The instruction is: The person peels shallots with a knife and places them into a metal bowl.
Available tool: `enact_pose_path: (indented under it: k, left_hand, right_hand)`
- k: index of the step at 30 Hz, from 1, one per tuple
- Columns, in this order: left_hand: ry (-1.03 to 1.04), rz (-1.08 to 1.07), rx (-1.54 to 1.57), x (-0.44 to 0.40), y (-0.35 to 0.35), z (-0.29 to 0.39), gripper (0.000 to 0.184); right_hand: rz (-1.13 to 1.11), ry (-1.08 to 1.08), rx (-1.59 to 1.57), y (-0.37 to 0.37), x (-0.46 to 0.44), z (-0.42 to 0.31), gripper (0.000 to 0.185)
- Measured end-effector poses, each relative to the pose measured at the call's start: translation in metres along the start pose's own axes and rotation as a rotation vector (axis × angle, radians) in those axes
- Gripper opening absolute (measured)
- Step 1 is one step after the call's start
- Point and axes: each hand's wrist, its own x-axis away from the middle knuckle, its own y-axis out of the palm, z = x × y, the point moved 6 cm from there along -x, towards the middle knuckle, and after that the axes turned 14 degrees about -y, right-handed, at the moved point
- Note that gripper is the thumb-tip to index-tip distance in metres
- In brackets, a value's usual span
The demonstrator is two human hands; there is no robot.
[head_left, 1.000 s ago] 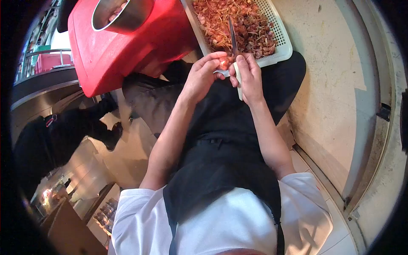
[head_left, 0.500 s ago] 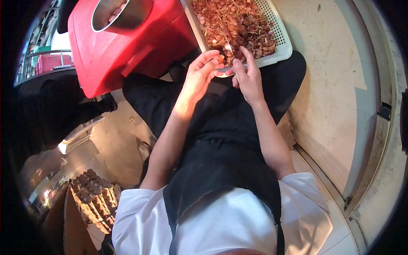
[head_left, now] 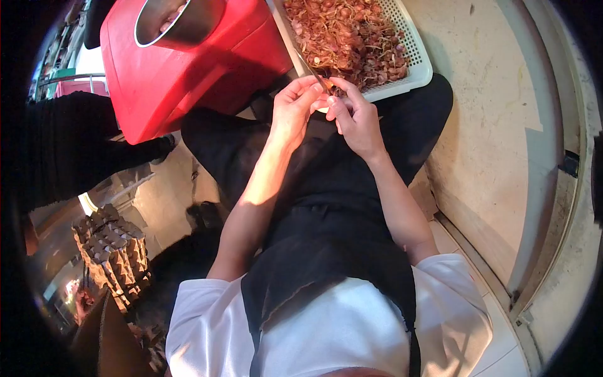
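My left hand (head_left: 294, 108) is closed, pinching a small shallot (head_left: 327, 83) at its fingertips; the fingers cover much of it. My right hand (head_left: 357, 122) is closed around a small knife whose thin dark blade (head_left: 315, 72) points up and left past the left fingertips. Both hands meet over the near edge of a white perforated basket (head_left: 419, 60). Inside the basket lies a heap of reddish-brown shallots and loose skins (head_left: 345, 38). The knife's handle is hidden in the right hand.
A steel pot (head_left: 182, 28) with some peeled shallots stands on a red plastic container (head_left: 251, 38) at upper left. A person in dark clothing (head_left: 69, 151) is at the left. Stacked egg trays (head_left: 116, 254) sit at lower left near cardboard (head_left: 116, 339). A pale panel (head_left: 483, 125) borders the right.
My right hand has turned inward, and the blade has swung from upright to leaning left, beside the shallot. The egg trays at lower left have shifted up and left in view.
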Motion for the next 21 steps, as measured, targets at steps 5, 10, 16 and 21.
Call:
enact_pose_path:
  k: [5,10,16,21]
  left_hand:
    - [-0.017,-0.004,0.049,0.001,0.000,-0.001,0.019]
    - [0.046,-0.027,0.028,0.005,0.003,0.004,0.018]
    - [0.072,0.010,-0.016,0.007,0.004,0.000,0.022]
    - [0.157,0.066,-0.137,0.010,0.002,0.001,0.024]
  right_hand:
    - [0.005,-0.062,0.049,0.000,-0.001,-0.002,0.035]
    - [0.013,-0.116,0.094,0.001,0.000,-0.005,0.032]
    - [0.062,-0.138,0.078,0.002,-0.001,-0.002,0.029]
    - [0.060,-0.093,0.012,0.004,-0.002,-0.004,0.029]
